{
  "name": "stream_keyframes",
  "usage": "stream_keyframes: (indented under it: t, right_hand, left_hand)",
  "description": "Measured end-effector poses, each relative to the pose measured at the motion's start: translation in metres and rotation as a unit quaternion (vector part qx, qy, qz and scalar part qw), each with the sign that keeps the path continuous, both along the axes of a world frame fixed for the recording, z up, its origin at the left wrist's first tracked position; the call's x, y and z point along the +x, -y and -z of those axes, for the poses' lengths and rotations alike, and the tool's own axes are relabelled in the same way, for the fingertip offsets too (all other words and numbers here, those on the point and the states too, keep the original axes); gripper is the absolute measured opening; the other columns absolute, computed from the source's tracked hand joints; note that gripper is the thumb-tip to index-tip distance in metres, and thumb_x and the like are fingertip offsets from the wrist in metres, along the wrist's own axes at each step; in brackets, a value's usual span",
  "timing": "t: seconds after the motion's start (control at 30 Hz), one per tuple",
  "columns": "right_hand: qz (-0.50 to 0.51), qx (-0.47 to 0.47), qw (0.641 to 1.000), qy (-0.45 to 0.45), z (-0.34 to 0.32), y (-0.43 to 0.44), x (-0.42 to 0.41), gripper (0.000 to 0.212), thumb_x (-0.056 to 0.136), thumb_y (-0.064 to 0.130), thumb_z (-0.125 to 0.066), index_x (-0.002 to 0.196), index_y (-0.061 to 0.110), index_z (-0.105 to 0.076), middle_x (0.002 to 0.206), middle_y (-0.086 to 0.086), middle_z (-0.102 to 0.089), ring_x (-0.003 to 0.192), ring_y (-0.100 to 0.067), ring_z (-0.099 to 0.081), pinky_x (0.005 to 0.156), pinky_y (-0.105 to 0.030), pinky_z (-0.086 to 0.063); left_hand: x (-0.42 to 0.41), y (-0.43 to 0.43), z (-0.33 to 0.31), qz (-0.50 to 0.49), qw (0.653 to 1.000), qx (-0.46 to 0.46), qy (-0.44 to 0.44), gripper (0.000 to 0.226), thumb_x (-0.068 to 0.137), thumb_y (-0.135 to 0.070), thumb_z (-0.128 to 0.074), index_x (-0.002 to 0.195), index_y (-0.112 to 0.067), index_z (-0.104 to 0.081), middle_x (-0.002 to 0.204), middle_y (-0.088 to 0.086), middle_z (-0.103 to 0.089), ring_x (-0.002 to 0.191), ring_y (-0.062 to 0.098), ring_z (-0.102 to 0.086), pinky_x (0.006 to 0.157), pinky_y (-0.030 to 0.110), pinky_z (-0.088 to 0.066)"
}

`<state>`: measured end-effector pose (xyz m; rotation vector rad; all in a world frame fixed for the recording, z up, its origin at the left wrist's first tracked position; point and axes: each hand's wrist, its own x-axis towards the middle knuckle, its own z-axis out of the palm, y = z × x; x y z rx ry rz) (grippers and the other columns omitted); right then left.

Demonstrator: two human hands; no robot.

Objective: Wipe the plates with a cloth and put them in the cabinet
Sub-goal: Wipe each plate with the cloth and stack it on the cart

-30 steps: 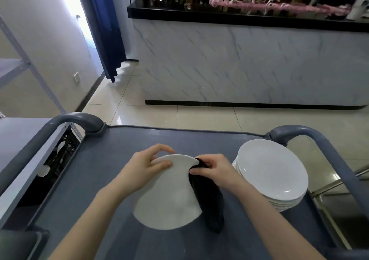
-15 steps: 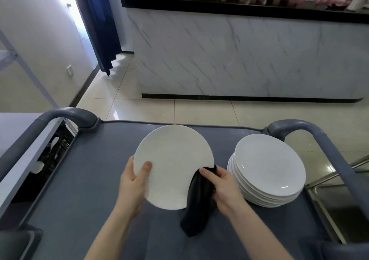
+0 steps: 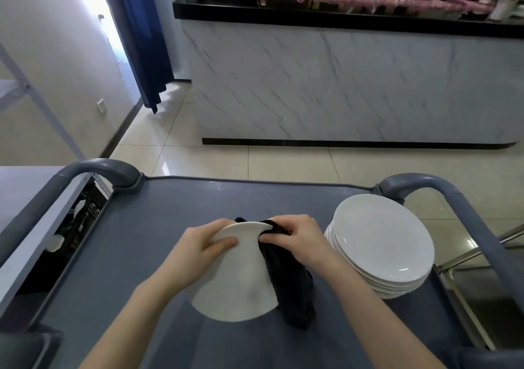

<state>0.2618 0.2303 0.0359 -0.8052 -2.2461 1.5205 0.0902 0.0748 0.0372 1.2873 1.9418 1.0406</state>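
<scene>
A white plate (image 3: 238, 283) is held over the grey cart top (image 3: 141, 241), tilted so its far rim points away from me. My left hand (image 3: 202, 251) grips that rim on the left, thumb on the near face. My right hand (image 3: 295, 241) pinches a dark cloth (image 3: 289, 283) over the rim on the right; the cloth hangs down the plate's right side and wraps over the top edge. A stack of several white plates (image 3: 380, 241) sits on the cart's right side, close to my right wrist.
Grey cart handles rise at the back left (image 3: 99, 169) and back right (image 3: 425, 183). A shelf unit with a dark crate (image 3: 82, 221) stands left of the cart. A marble-fronted counter (image 3: 340, 85) lies across tiled floor ahead; a blue curtain (image 3: 141, 42) hangs by the doorway.
The plate has tipped from facing me back to a tilted pose. My left hand moved from its lower left edge up to the far rim, and my right hand carried the cloth up to the top.
</scene>
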Motion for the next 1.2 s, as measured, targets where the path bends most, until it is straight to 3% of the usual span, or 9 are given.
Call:
stream_keyframes:
  t: [0.17,0.4,0.57,0.7,0.8,0.9,1.03,1.13,1.2]
  right_hand:
    - [0.101,-0.182,0.975,-0.079,0.018,0.005,0.023,0.018,0.083,0.008,-0.074,0.095,0.021,-0.078,0.096,-0.003,-0.077,0.094,-0.020,-0.072,0.086,-0.032,-0.057]
    - [0.173,-0.407,0.891,-0.102,0.061,0.036,0.044,0.025,0.082,0.004,-0.072,0.106,0.001,-0.071,0.109,-0.019,-0.072,0.103,-0.035,-0.069,0.090,-0.044,-0.055]
    - [0.107,-0.286,0.950,-0.056,0.040,0.012,0.041,0.019,0.079,0.003,-0.076,0.097,0.009,-0.076,0.101,-0.012,-0.076,0.097,-0.027,-0.072,0.083,-0.034,-0.057]
    - [0.026,-0.150,0.988,0.005,0.014,-0.007,0.029,0.018,0.075,0.014,-0.080,0.092,0.021,-0.077,0.093,-0.001,-0.077,0.092,-0.019,-0.072,0.083,-0.031,-0.057]
    - [-0.041,-0.066,0.996,0.043,0.008,-0.003,0.016,0.015,0.076,0.019,-0.080,0.081,0.032,-0.075,0.081,0.008,-0.074,0.077,-0.005,-0.065,0.076,-0.027,-0.052]
    - [-0.054,-0.028,0.998,0.033,0.010,0.005,0.010,0.009,0.077,0.025,-0.076,0.086,0.027,-0.076,0.083,0.000,-0.074,0.077,-0.009,-0.063,0.077,-0.034,-0.051]
    - [0.072,-0.114,0.989,-0.058,0.018,0.005,0.021,0.011,0.083,0.017,-0.074,0.093,0.020,-0.078,0.091,-0.006,-0.076,0.089,-0.020,-0.070,0.084,-0.041,-0.056]
    - [0.187,-0.304,0.923,-0.143,0.027,0.013,0.027,0.014,0.085,0.008,-0.072,0.094,0.016,-0.078,0.099,-0.011,-0.076,0.091,-0.025,-0.071,0.072,-0.032,-0.057]
    - [0.223,-0.400,0.874,-0.165,0.034,0.024,0.026,0.016,0.080,0.013,-0.074,0.095,0.011,-0.077,0.102,-0.014,-0.075,0.088,-0.023,-0.072,0.066,-0.029,-0.056]
  left_hand:
    - [0.012,0.014,0.015,-0.141,0.976,0.092,0.140,0.018,0.095,-0.023,-0.070,0.099,-0.041,-0.072,0.094,-0.011,-0.074,0.080,0.002,-0.067,0.068,0.014,-0.052]
    - [0.038,0.017,0.041,-0.325,0.884,0.124,0.312,0.020,0.098,-0.021,-0.064,0.092,-0.038,-0.073,0.089,-0.010,-0.076,0.074,0.004,-0.070,0.056,0.020,-0.054]
    - [0.019,0.019,0.029,-0.207,0.941,0.065,0.260,0.021,0.099,-0.019,-0.063,0.095,-0.037,-0.072,0.093,-0.002,-0.076,0.079,0.014,-0.073,0.058,0.023,-0.056]
    - [0.002,0.007,0.007,-0.073,0.988,0.001,0.135,0.015,0.097,-0.026,-0.067,0.098,-0.039,-0.071,0.092,-0.005,-0.075,0.078,0.012,-0.072,0.063,0.022,-0.055]
    - [-0.002,-0.008,-0.004,0.035,0.996,-0.081,0.009,0.008,0.095,-0.033,-0.068,0.097,-0.040,-0.071,0.090,-0.013,-0.072,0.079,0.003,-0.068,0.066,0.018,-0.053]
    - [-0.002,-0.015,-0.004,0.045,0.993,-0.102,-0.042,0.005,0.091,-0.036,-0.072,0.093,-0.041,-0.072,0.089,-0.018,-0.072,0.084,-0.002,-0.065,0.071,0.020,-0.052]
    - [-0.011,0.008,0.010,-0.154,0.984,0.011,0.085,0.016,0.085,-0.037,-0.078,0.097,-0.046,-0.071,0.096,-0.019,-0.074,0.088,0.003,-0.069,0.076,0.030,-0.056]
    - [0.011,0.021,0.031,-0.247,0.935,0.082,0.242,0.021,0.076,-0.041,-0.072,0.097,-0.040,-0.071,0.098,-0.005,-0.078,0.093,0.020,-0.073,0.076,0.043,-0.060]
    - [0.034,0.019,0.043,-0.279,0.901,0.129,0.305,0.026,0.077,-0.040,-0.072,0.103,-0.041,-0.069,0.105,-0.009,-0.076,0.098,0.016,-0.073,0.079,0.040,-0.058]
